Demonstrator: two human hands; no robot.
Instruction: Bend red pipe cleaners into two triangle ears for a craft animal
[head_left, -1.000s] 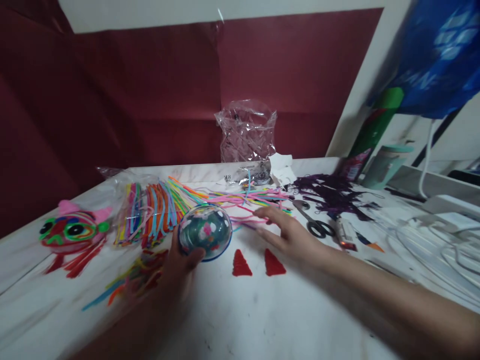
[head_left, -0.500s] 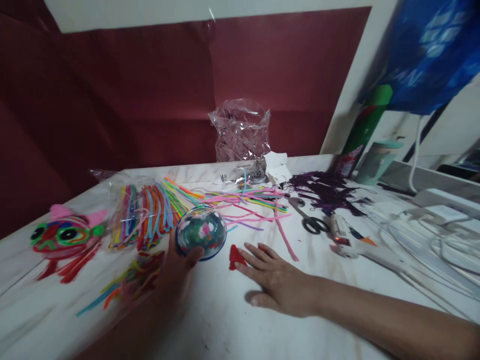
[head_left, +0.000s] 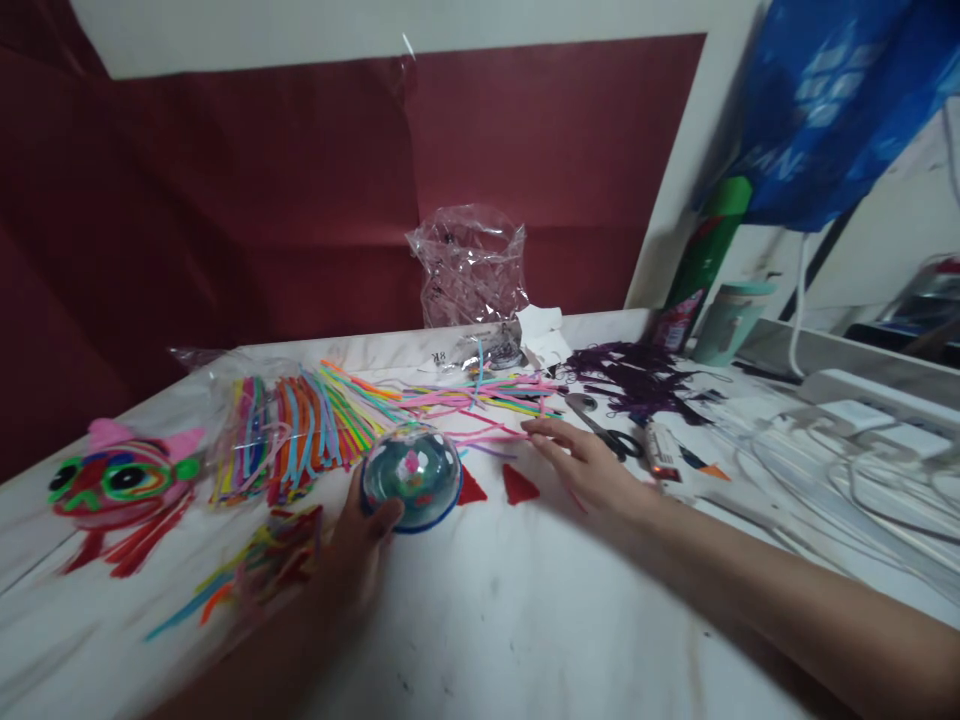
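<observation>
In my left hand [head_left: 360, 540] is a clear dome [head_left: 411, 475] with a blue rim and coloured patches, the thumb lying over its near edge. Just right of the dome lie two red fuzzy triangles [head_left: 519, 485], one partly behind it. My right hand [head_left: 577, 460] reaches over the table beyond them, fingers stretched out and somewhat apart. Its fingertips are at the end of loose pink pipe cleaners [head_left: 495, 432]; whether they touch cannot be made out. Scissors [head_left: 600, 425] with dark handles lie just past this hand.
A glue gun [head_left: 664, 450] and tangled white cables [head_left: 847, 480] lie at right, near a purple thread pile [head_left: 637, 375] and green cup [head_left: 731, 320]. Bagged pipe cleaners [head_left: 300, 430] and a colourful fuzzy animal face [head_left: 120, 480] occupy the left. A clear bag [head_left: 472, 265] stands behind.
My right hand has lifted off the red fuzzy piece and moved forward toward the pipe cleaners. Two red triangles now show. The dome stays in my left hand; the view has shifted slightly.
</observation>
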